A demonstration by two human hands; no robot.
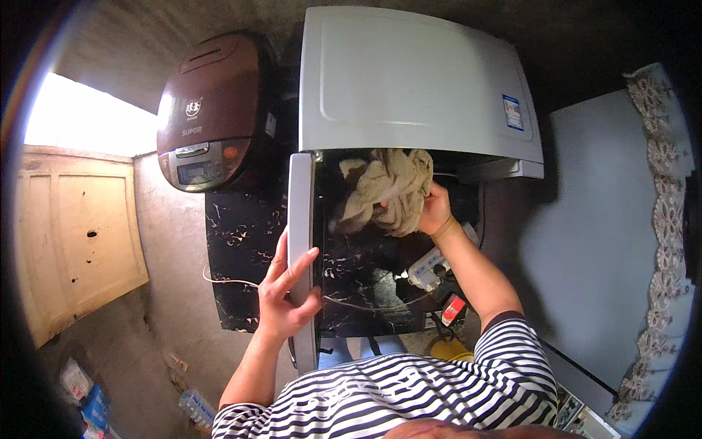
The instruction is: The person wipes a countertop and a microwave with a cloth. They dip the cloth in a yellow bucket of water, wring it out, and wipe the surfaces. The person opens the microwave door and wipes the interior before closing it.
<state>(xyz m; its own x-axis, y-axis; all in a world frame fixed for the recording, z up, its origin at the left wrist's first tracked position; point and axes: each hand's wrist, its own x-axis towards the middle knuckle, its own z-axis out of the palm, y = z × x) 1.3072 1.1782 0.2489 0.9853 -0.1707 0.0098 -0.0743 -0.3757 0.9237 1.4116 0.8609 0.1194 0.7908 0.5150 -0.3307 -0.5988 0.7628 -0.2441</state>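
My left hand (288,291) grips the edge of the swung-out door (301,219) of a white microwave oven (411,82), fingers on the far side and thumb on the near side. In my right hand (436,211) is a bunched, greyish-beige cloth (392,192), just in front of the oven's opening and partly under its top edge. The oven's inside is mostly hidden from this steep view. The oven stands on a black, marble-patterned tabletop (362,263).
A brown rice cooker (214,110) stands left of the oven. A white power strip (428,269), a thin white cable (373,308) and a small red-and-white box (453,310) lie near the table's right front. A wooden door panel (82,236) is at the left, a lace-edged cloth (661,181) at the right.
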